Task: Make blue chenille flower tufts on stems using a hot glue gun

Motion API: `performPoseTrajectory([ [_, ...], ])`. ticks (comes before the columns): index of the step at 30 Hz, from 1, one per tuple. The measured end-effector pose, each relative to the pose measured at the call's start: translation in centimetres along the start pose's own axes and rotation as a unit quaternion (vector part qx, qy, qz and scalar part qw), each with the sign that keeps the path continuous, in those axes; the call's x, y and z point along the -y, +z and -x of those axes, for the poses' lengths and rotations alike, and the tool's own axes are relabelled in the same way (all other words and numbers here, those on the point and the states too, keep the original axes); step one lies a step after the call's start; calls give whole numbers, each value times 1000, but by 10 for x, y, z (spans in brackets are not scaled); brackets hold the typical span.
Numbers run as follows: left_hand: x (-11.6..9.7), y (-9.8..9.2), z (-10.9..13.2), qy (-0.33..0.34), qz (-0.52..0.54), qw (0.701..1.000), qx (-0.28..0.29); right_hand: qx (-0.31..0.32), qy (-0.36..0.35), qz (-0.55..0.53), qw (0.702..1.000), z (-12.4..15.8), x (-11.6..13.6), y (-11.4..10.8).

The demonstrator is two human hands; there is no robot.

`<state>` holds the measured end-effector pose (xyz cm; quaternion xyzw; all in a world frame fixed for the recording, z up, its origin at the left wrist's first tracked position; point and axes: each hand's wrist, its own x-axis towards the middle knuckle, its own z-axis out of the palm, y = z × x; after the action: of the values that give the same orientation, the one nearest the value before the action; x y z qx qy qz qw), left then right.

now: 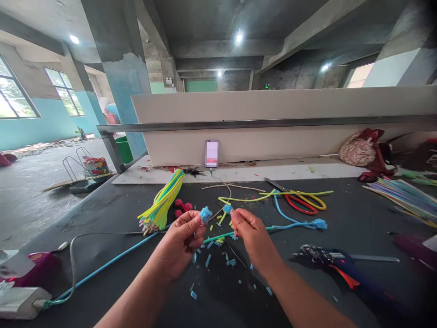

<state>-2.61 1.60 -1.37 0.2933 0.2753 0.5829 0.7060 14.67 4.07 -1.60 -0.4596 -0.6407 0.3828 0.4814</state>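
My left hand is closed in a pinch on a small blue fuzzy pompom-like piece at its fingertips. My right hand is also pinched shut, holding another small blue fuzzy piece on a thin stem. The two hands are close together above the dark table. Below them lie several short blue cut bits and a long teal pipe cleaner.
A yellow-green pipe cleaner bundle and red pompoms lie left of the hands. Red and yellow-handled scissors lie behind, a glue gun at right, pastel pipe cleaners far right. A white partition backs the table.
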Motion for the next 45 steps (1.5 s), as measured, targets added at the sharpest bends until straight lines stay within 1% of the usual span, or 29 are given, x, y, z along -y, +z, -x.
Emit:
performPoseTrajectory([
  [3, -1, -1, 0, -5, 7, 1000, -2, 9, -4, -5, 1000, 1, 0, 2],
  [6, -2, -2, 1, -6, 7, 1000, 4, 44, -8, -31, 999, 3, 1, 6],
  [8, -2, -1, 2, -13, 2, 1000, 13, 73, -13, -72, 995, 5, 2, 9],
  [10, -1, 0, 3, -33, -15, 999, 34, 106, -16, -147, 983, 8, 5, 11],
  [12, 0, 2, 5, -52, -42, 996, 65, 138, -17, -223, 965, 10, 6, 13],
  [13, 1, 3, 5, -56, -55, 993, 82, 150, -18, -246, 957, 11, 6, 13],
  [15, 0, 6, 6, -51, -66, 991, 100, 156, -23, -258, 953, 10, 5, 12],
  [16, -1, 7, 6, -44, -62, 992, 97, 143, -29, -253, 956, 9, 3, 11],
  [17, -4, 7, 6, -38, -54, 994, 87, 117, -38, -246, 961, 6, 2, 9],
  [20, -14, 5, 7, -17, -28, 998, 47, -4, -74, -226, 971, -4, 0, -4],
  [22, -22, 1, 8, -7, -9, 999, 48, -75, -99, -221, 967, -9, 5, -19],
  [25, -30, -2, 9, -4, 17, 998, 53, -122, -128, -206, 962, -6, 22, -47],
  [27, -31, -1, 10, -5, 13, 999, 48, -130, -131, -180, 966, 4, 32, -69],
  [29, -30, 0, 10, 3, 0, 999, 43, -144, -122, -121, 975, 18, 35, -93],
  [31, -29, 0, 11, 26, -10, 999, 34, -169, -95, 21, 981, 34, 28, -120],
  [32, -29, -1, 11, 40, -13, 999, 27, -180, -75, 99, 976, 41, 21, -135],
  [33, -30, -2, 12, 55, -16, 998, 20, -181, -37, 180, 966, 49, 13, -149],
  [36, -33, -5, 12, 73, -22, 997, 6, -156, 55, 370, 914, 73, -12, -187],
  [37, -34, -5, 12, 72, -21, 997, 3, -150, 72, 397, 903, 81, -20, -196],
  [38, -34, -6, 12, 70, -20, 997, -1, -143, 83, 415, 895, 88, -27, -202],
  [40, -34, -6, 11, 68, -19, 997, -9, -132, 90, 428, 889, 100, -38, -206],
  [42, -33, -6, 11, 72, -23, 997, -10, -119, 93, 432, 889, 109, -46, -204],
  [45, -31, -4, 11, 68, -36, 997, -6, -102, 110, 437, 887, 113, -55, -198],
])
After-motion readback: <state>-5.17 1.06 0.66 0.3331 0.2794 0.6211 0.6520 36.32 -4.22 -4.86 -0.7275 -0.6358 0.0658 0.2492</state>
